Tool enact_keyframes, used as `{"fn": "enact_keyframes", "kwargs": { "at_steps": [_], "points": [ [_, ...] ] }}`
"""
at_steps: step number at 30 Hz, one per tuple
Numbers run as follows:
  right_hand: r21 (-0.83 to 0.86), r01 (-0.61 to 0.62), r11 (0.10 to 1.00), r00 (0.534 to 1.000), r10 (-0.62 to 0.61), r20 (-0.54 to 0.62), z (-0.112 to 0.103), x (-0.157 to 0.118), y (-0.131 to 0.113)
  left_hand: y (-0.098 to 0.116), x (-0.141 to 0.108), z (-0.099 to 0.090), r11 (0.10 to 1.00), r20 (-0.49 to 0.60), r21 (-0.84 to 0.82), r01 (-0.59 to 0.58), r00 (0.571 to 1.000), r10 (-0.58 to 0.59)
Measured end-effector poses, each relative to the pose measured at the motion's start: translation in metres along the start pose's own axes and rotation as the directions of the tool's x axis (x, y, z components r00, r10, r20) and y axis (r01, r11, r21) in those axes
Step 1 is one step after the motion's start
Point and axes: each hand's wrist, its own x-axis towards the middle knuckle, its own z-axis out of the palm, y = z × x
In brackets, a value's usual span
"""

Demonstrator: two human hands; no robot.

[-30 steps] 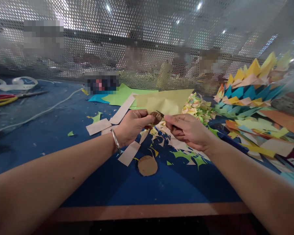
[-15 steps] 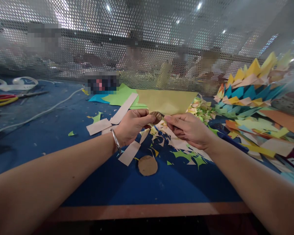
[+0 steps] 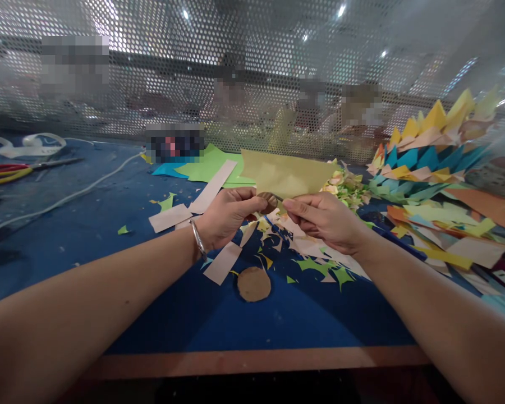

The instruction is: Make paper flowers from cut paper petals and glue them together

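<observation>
My left hand (image 3: 231, 219), with a silver bracelet at the wrist, pinches a small brown cardboard disc (image 3: 270, 202) between thumb and fingers. Close against the disc's right side, my right hand (image 3: 322, 220) is closed in a pinch on a thin dark piece (image 3: 279, 198); most of it is hidden by the fingers, and its kind cannot be made out. A second, larger cardboard disc (image 3: 253, 284) lies flat on the blue table below the hands. Paper scraps (image 3: 315, 265) in green, pink and yellow are scattered beneath my right hand.
Behind the hands lie a yellow paper sheet (image 3: 288, 171) and green paper (image 3: 212, 165). Scissors (image 3: 8, 173) and a white cable (image 3: 84, 188) are at left. Layered folded paper (image 3: 431, 163) stands at right beside paper strips (image 3: 463, 224). A perforated metal screen (image 3: 252, 50) rises at the back.
The yellow sheet behind the hands has shifted slightly to the right and tilted. Both hands stay almost in place, still closed around the disc and the thin dark piece.
</observation>
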Motion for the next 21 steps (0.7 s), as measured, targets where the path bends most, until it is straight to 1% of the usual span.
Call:
{"fn": "enact_keyframes", "kwargs": {
  "at_steps": [7,15,21],
  "points": [
    [0.012,0.011,1.000,1.000,-0.011,-0.002,-0.0028,0.0018,0.0036,-0.0001,0.0001,-0.0012,1.000,0.043,-0.002,-0.002,0.999,0.002],
    [-0.034,0.006,0.999,1.000,-0.006,-0.006,-0.0057,0.0027,0.0047,-0.0034,0.0020,-0.0022,0.999,0.027,-0.033,-0.011,1.000,0.012],
    [-0.048,0.037,0.998,0.999,-0.037,-0.004,-0.0048,0.0016,0.0033,-0.0019,0.0017,-0.0033,0.999,-0.003,0.035,-0.005,1.000,0.005]
  ]
}}
